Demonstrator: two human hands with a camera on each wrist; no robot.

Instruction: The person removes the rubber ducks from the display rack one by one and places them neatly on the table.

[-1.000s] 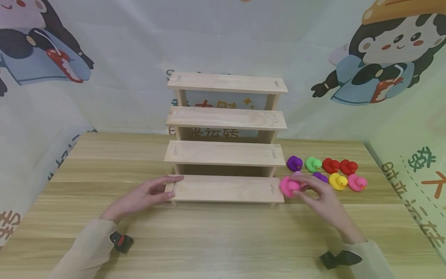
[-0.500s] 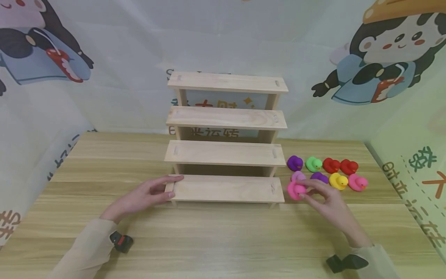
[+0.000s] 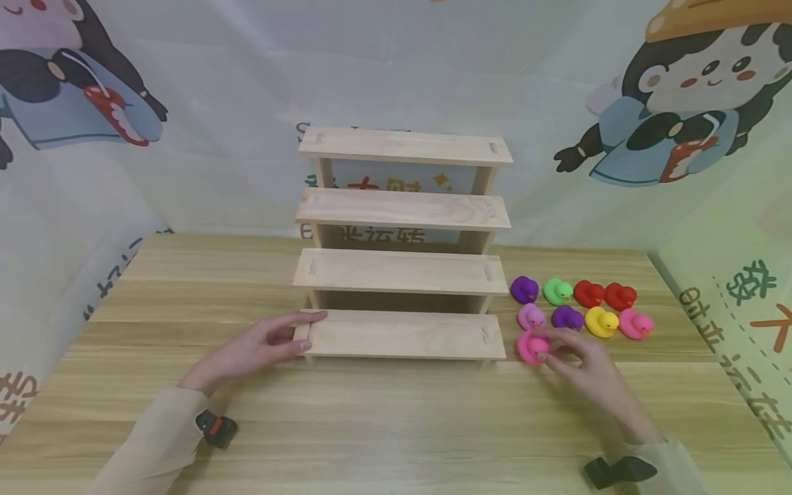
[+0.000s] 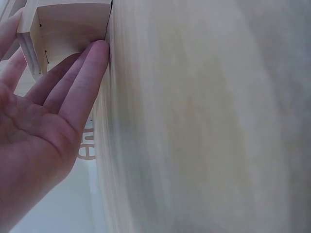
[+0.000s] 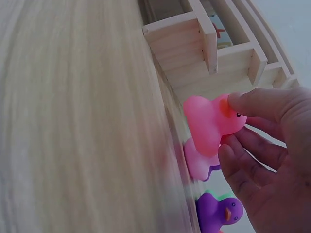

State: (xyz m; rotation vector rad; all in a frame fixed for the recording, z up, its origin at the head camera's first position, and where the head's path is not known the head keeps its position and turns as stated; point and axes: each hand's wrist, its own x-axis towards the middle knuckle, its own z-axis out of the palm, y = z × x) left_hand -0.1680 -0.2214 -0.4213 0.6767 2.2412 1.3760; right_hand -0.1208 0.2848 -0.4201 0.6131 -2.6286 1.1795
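Observation:
A stepped wooden display shelf (image 3: 405, 335) stands in the middle of the table. My left hand (image 3: 250, 350) holds the left end of its lowest step, and several fingers (image 4: 85, 87) reach beneath the board in the left wrist view. To the right of that step, my right hand (image 3: 590, 371) pinches a pink rubber duck (image 3: 531, 348) between thumb and fingers. In the right wrist view this duck (image 5: 206, 121) is tilted, with the thumb at its orange beak. A light-pink duck (image 3: 531, 317) sits just behind it.
Two rows of rubber ducks lie right of the shelf: a purple duck (image 3: 524, 289), a green duck (image 3: 558, 291) and red ducks behind; another purple duck (image 3: 567, 317), a yellow duck (image 3: 601, 322) and a pink duck (image 3: 635, 324) in front. A printed cloth (image 3: 247, 82) hangs behind the table.
My right hand has moved right and toward me with the pink duck, away from the lowest step's end, uncovering the light-pink duck. The left hand and the shelf stay put.

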